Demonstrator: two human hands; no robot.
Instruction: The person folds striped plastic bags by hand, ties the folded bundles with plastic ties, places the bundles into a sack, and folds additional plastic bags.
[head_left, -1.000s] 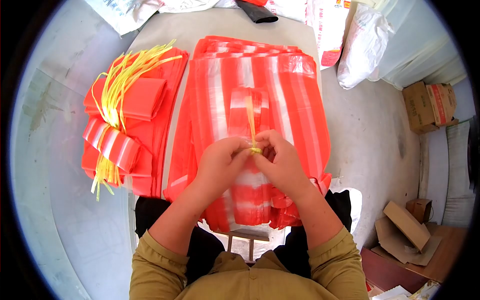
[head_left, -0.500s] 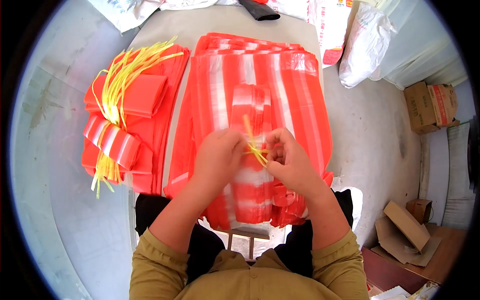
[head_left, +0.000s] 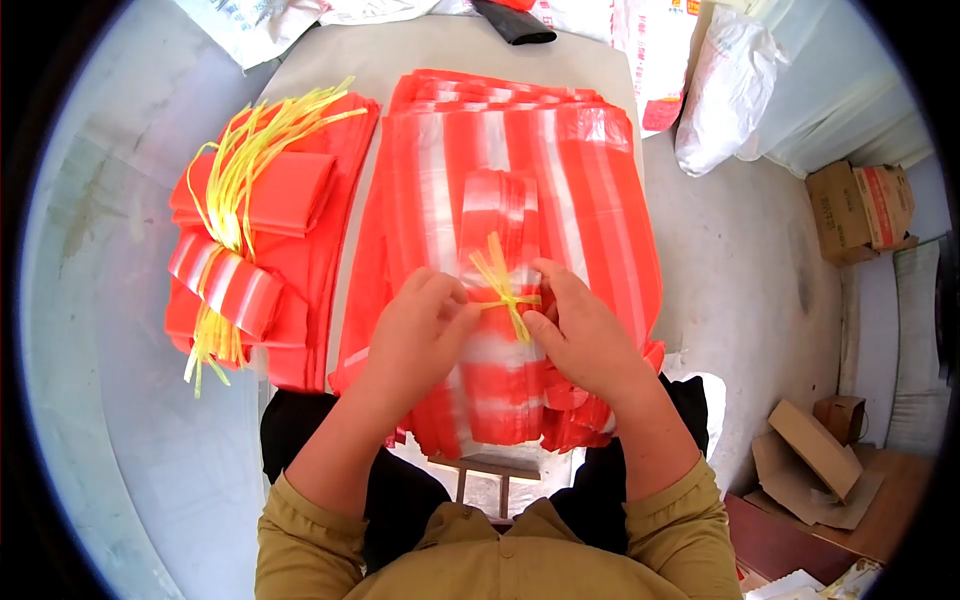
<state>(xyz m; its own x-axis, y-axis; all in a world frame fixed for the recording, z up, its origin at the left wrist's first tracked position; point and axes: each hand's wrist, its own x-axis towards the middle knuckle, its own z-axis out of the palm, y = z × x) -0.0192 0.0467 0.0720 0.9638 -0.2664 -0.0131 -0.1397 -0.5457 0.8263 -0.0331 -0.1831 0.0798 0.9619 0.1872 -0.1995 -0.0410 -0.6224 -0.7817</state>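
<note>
A folded red-and-white striped bundle (head_left: 502,390) lies lengthwise on a wide stack of striped red plastic bags (head_left: 590,180). Around its middle runs a yellow strip (head_left: 507,298), knotted on top with its loose ends spread. My left hand (head_left: 425,325) is at the left side of the knot, fingers curled, thumb and index finger close together near the strip. On the right side, my right hand (head_left: 575,325) has its thumb and index finger apart by the strip; its other fingers are partly hidden.
On the left, more red bags (head_left: 345,200) carry a bunch of yellow strips (head_left: 245,160) and a tied striped roll (head_left: 225,287). White sacks (head_left: 730,90) and a black item (head_left: 515,22) are at the back. Cardboard boxes (head_left: 860,215) stand at the right.
The yellow strip's ends, gathered between my fingers earlier, now lie fanned out from the knot. My hands have moved apart, the left one outward to the left.
</note>
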